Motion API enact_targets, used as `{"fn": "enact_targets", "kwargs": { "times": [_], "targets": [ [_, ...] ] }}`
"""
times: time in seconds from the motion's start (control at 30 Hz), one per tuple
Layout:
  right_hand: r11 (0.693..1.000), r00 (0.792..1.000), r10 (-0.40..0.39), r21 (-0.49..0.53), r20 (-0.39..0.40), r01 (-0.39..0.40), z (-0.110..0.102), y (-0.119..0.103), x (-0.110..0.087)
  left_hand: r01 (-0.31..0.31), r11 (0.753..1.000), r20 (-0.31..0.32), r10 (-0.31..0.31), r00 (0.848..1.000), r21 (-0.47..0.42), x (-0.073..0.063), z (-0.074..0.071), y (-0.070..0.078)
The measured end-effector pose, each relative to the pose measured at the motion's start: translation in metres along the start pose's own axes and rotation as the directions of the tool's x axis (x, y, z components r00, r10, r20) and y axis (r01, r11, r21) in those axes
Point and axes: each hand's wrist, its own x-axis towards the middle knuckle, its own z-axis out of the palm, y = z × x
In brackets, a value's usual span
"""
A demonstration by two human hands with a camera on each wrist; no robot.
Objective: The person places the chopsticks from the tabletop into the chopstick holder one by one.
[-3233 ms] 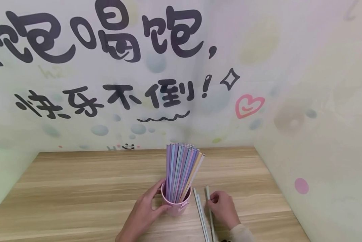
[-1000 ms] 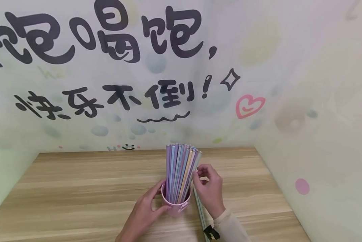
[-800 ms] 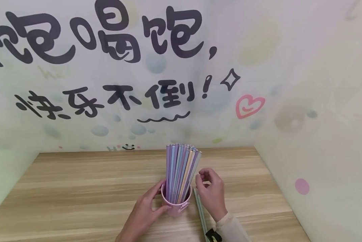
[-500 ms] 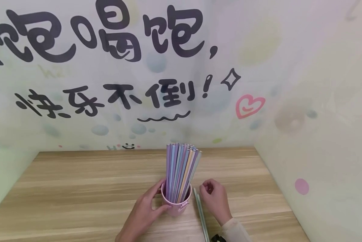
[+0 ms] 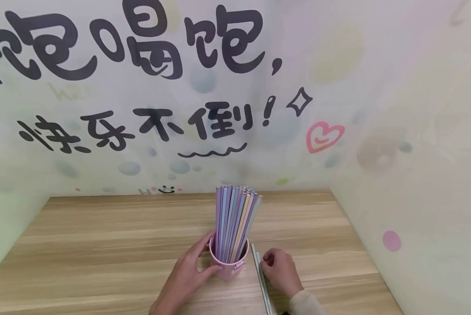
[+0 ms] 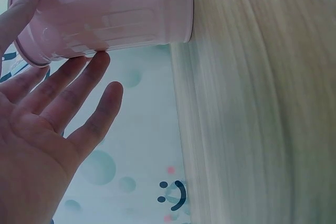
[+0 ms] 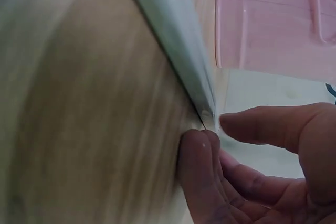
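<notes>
A small pink bucket [image 5: 229, 272] with a side clasp holds a dense bunch of pastel pencils [image 5: 233, 223], upright and leaning slightly right. My left hand [image 5: 186, 273] holds the bucket from the left, thumb on the near side and fingers reaching round behind; the left wrist view shows fingertips against its pink wall [image 6: 115, 11]. Just right of the bucket, two pale green-blue pencils [image 5: 262, 280] lie side by side on the table. My right hand [image 5: 281, 270] is at their far ends. In the right wrist view, its thumb and forefinger bracket the end of one faceted pencil [image 7: 173, 30], thumb slightly apart from it.
The wood-grain table [image 5: 101, 253] ends at a back wall [image 5: 101, 175] printed with large black characters and bubbles. A pale side wall [image 5: 428, 183] with a pink dot stands on the right.
The right hand has let go of a pencil in the bucket, then moved down and right to the pencils on the table. The left hand and bucket stay put.
</notes>
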Motion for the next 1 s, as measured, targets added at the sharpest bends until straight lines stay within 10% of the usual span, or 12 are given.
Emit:
{"fn": "enact_targets", "kwargs": {
  "times": [1.0],
  "targets": [
    [0.998, 0.999, -0.025, -0.054, 0.026, 0.026, 0.0044, -0.0014, -0.0016, -0.038, 0.999, -0.012, 0.038, 0.999, 0.007, -0.0005, 0.0001, -0.0009]
  ]
}}
